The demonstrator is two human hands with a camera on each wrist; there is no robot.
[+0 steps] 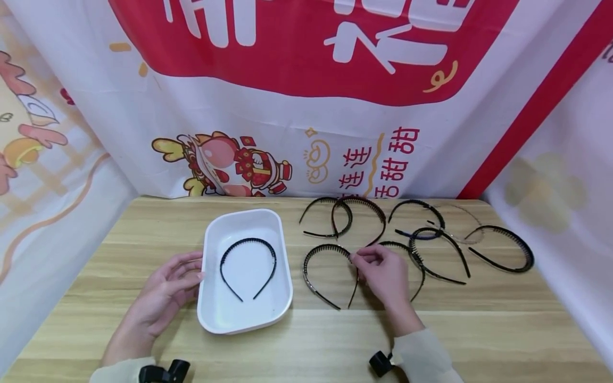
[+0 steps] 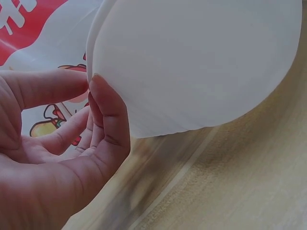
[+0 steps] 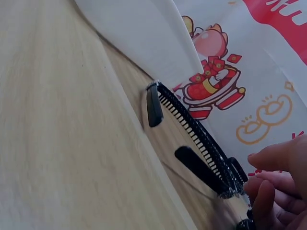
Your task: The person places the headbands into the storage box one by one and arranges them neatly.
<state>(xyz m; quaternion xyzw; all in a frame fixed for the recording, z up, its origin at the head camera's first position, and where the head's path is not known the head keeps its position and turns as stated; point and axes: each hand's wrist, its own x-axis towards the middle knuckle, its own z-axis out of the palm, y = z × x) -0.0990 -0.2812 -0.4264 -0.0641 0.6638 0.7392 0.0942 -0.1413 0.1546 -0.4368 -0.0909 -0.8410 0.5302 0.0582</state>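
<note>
Headband (image 1: 327, 248), dark and toothed, lies just left of the right hand (image 1: 383, 271) in the head view; that hand's fingertips are drawn narrow and seem to pinch the band's right side. Other headbands (image 1: 529, 255) lie beyond and to the right of it. A white tray (image 1: 239, 226) sits between it and the left hand (image 1: 163, 298), with one black band (image 1: 252, 240) inside.

In the left wrist view, the left thumb and forefinger meet on the tray's rim, apparently steadying it.

In the right wrist view, the toothed curve stretches out ahead of the right fingertips; how firm their pinch is, I cannot tell. Picking up this band looks like the step in hand; the next move calls for lifting it without snagging its neighbour.
</note>
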